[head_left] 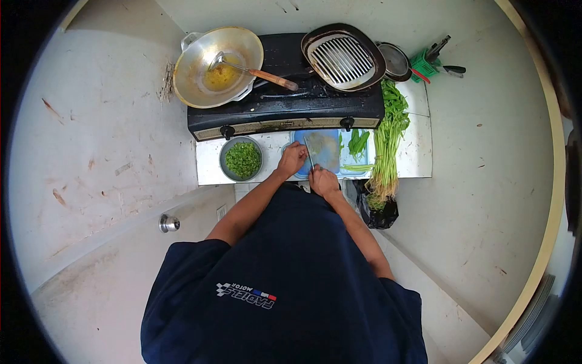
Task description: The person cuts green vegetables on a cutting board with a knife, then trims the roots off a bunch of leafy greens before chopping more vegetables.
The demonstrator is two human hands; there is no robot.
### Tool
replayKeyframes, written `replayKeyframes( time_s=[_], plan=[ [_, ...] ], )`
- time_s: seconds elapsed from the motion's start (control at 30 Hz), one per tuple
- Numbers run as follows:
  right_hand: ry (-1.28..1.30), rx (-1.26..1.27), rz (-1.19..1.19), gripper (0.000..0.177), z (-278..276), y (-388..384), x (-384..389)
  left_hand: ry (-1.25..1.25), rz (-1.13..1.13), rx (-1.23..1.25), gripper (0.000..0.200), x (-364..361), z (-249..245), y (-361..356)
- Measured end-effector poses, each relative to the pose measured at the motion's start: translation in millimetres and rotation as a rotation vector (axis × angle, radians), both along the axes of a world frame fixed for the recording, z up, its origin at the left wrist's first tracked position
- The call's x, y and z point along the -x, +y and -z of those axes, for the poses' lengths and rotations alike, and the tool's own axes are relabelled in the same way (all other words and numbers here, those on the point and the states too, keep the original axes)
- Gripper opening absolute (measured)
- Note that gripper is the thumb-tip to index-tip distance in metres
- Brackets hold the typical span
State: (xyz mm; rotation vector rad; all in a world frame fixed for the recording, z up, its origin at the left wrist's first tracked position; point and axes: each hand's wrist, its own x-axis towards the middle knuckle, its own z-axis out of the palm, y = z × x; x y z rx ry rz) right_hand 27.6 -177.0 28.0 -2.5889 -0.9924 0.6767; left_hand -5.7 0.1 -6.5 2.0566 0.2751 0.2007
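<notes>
One metal knife (pixel 309 153) is pointing outward and slightly leftward from the right hand (pixel 325 181), which is gripping its near end; the left hand (pixel 292 159) is curling just left of it, whether pinching anything I cannot tell. A flat, blotchy blue board (pixel 329 156) is lying beneath, limp leaves (pixel 359 144) are lying rightward, and a round grey bowl (pixel 222 159) is holding finely chopped greens (pixel 242 159)

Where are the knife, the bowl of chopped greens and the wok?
Knife (pixel 308 152): head view, on the blade.
Bowl (pixel 222 159): head view, on the left rim.
Wok (pixel 193 70): head view, on the inner wall.
</notes>
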Motion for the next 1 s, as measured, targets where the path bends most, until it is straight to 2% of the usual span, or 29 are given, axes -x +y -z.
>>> replayKeyframes(
  time_s=[0.17,0.27,0.37,0.57,0.77,1.0],
  plan=[
    [0.01,0.094,-0.025,0.033,1,3,-2,0.048,0.0,-0.031,0.007,0,5,0],
    [0.017,0.061,-0.012,0.034,-3,8,-4,-0.011,-0.011,-0.012,0.007,0,13,0],
    [0.03,0.069,-0.014,0.034,-2,7,-6,0.008,-0.013,-0.038,0.007,1,0,-1],
    [0.007,0.02,0.015,0.038,3,-6,0,-0.029,-0.028,0.032,0.009,2,14,0],
    [0.036,0.04,0.006,0.039,-2,-2,-1,-0.029,0.005,-0.054,0.007,3,9,2],
    [0.033,0.024,-0.01,0.038,3,-3,0,-0.025,0.021,-0.002,0.008,3,-4,3]
  ],
)
